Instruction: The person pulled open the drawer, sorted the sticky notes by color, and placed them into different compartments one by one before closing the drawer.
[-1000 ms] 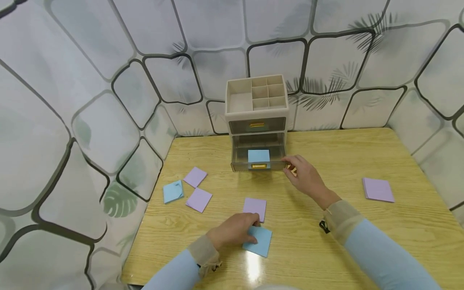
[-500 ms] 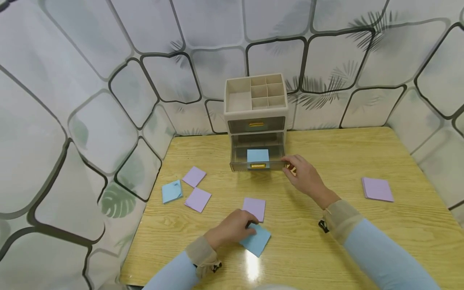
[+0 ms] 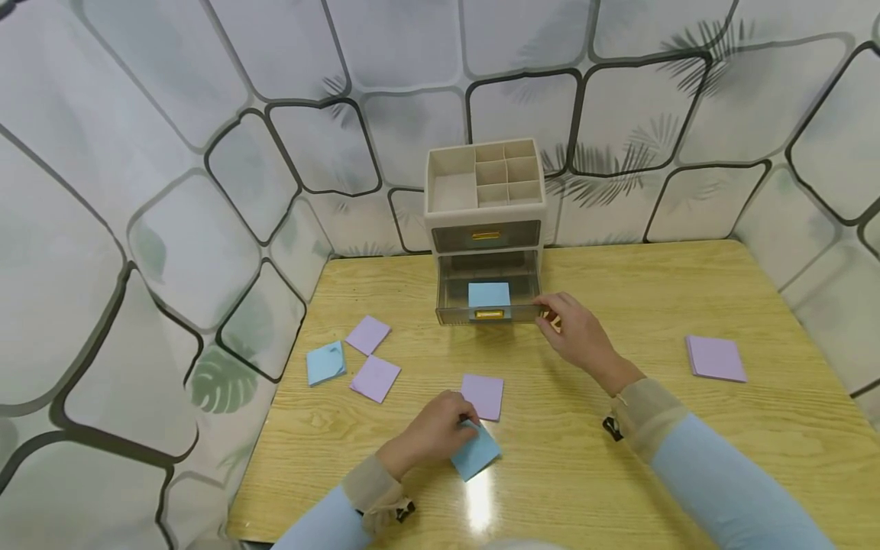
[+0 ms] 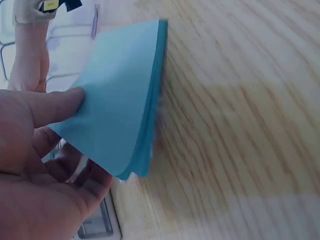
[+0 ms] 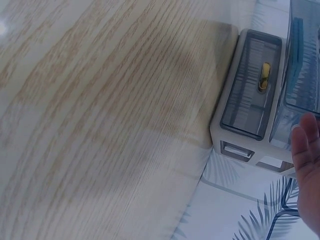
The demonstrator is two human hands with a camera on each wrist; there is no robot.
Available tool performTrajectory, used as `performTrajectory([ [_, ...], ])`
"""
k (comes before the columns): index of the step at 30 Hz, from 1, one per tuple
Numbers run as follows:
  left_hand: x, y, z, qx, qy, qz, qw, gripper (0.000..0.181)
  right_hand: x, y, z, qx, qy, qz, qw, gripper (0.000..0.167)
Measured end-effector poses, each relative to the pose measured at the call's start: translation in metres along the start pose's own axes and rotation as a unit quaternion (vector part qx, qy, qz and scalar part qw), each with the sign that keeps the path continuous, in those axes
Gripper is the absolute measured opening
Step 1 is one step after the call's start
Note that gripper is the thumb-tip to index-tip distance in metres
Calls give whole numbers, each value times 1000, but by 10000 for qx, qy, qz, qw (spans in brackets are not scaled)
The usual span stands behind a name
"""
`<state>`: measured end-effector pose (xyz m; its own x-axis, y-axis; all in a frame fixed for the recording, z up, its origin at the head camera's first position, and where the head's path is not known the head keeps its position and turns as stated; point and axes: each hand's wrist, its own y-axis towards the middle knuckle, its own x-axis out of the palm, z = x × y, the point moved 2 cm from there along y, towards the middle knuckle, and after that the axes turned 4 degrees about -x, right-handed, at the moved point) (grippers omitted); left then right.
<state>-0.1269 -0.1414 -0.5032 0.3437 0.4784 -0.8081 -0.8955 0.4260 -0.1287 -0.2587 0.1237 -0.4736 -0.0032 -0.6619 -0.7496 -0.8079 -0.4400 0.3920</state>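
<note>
My left hand point(image 3: 435, 429) pinches a blue sticky note pad point(image 3: 477, 455) between thumb and fingers near the table's front. In the left wrist view the pad point(image 4: 117, 90) is tilted, one edge showing its layered sheets. At the cabinet point(image 3: 485, 179), my right hand point(image 3: 579, 336) holds the right front corner of a pulled-out clear drawer point(image 3: 454, 315). Another blue pad point(image 3: 489, 294) lies inside that drawer. Just beyond the left hand is a purple pad point(image 3: 483, 396). In the right wrist view only part of the right hand point(image 5: 309, 160) shows, beside the drawer.
Two purple pads, one farther back point(image 3: 367, 334) and one nearer point(image 3: 375, 378), lie at left beside a blue pad point(image 3: 326, 363). A purple stack point(image 3: 716, 359) sits far right. The cabinet's upper drawer point(image 3: 487, 237) is closed; patterned cloth point(image 3: 412, 61) rises behind the table.
My left hand has drawn the blue pad slightly left and turned it. My right hand has stayed at the drawer's corner, and the drawer remains pulled out.
</note>
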Motion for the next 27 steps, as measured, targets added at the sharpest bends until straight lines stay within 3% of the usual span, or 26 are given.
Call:
performTrajectory([
  [6,-9,-7,-15,-71,-813,53,9967,9,0,0,0,-78,-31,74,9999,28],
  [11,-19,-10,-30,-402,-1444,130,9886,5,0,0,-1,-85,-36,44,9999,28],
  [15,-30,-11,-35,-573,-1755,321,9823,5,-1,0,-1,-84,-43,13,10000,28],
  [27,-70,4,-24,-368,-1689,1041,9794,5,-2,1,0,-16,-36,-76,10000,28],
])
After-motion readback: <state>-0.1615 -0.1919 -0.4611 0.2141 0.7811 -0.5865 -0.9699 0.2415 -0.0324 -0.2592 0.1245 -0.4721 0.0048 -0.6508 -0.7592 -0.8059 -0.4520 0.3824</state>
